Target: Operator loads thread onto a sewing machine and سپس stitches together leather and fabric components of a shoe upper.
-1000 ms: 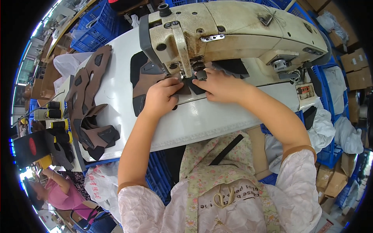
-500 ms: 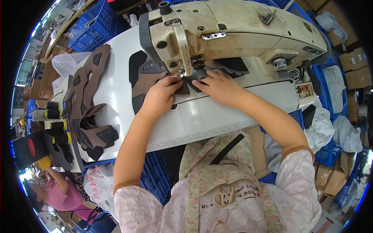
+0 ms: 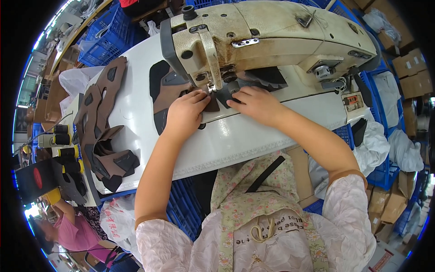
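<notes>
A cream industrial sewing machine [image 3: 281, 54] stands over a white worktable [image 3: 226, 140]. Under its needle and presser foot [image 3: 210, 87] lies a brown and black shoe-upper piece [image 3: 164, 103]. My left hand [image 3: 186, 111] is closed on the piece's near edge, left of the foot, fingers together beside a brown flap. To the right of the foot, my right hand [image 3: 254, 105] has its fingers bent and closed on the dark part of the same piece. Fingertips of both hands are partly hidden. The piece's dark far end shows behind the needle area.
More brown shoe-upper pieces [image 3: 106, 95] lie at the table's left. Thread cones [image 3: 68, 152] stand beyond them. Blue crates [image 3: 106, 38] sit behind the table, and cardboard boxes [image 3: 414, 72] are stacked at right. A person in pink [image 3: 81, 235] works at lower left.
The whole view has shifted slightly. My right fingers have drawn back a little from the needle area, while my left fingers lie slightly flatter. The piece stays under the foot.
</notes>
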Available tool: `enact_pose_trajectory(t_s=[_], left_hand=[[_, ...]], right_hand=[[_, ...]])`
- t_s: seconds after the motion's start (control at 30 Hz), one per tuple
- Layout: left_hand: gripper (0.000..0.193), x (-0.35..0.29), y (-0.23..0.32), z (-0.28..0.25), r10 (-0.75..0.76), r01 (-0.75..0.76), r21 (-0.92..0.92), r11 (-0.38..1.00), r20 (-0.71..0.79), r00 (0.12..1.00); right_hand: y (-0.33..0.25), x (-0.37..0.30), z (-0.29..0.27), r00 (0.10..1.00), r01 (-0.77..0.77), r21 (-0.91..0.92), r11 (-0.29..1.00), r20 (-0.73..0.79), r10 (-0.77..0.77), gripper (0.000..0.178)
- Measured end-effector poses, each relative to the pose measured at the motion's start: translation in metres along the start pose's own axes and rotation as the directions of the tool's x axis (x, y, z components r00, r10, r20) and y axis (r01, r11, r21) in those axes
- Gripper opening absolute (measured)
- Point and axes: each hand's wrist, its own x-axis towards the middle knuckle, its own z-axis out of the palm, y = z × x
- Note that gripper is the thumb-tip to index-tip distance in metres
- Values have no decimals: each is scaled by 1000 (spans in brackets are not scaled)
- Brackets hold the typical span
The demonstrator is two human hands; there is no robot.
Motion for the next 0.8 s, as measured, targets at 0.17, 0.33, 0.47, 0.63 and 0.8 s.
enact_pose_trajectory(t_s=[0.17,0.33,0.47,0.63,0.8], left_hand=[[49,1,0,-2,-98,99,-101,990,11,995],[54,13,-14,-16,-294,337,-481,809,165,941],[57,19,-15,-21,-325,423,-542,727,272,906],[57,18,-13,-25,-328,433,-597,675,283,901],[54,16,-17,-19,-325,418,-612,672,264,908]], right_hand=[[-3,4,-2,999,-33,-21,999,-17,33,34],[-3,6,5,998,-63,-33,997,-14,63,39],[0,5,5,1000,-19,-10,1000,-19,19,37],[14,-5,11,992,79,43,996,-103,-74,25],[12,-5,10,996,62,51,997,-72,-58,31]])
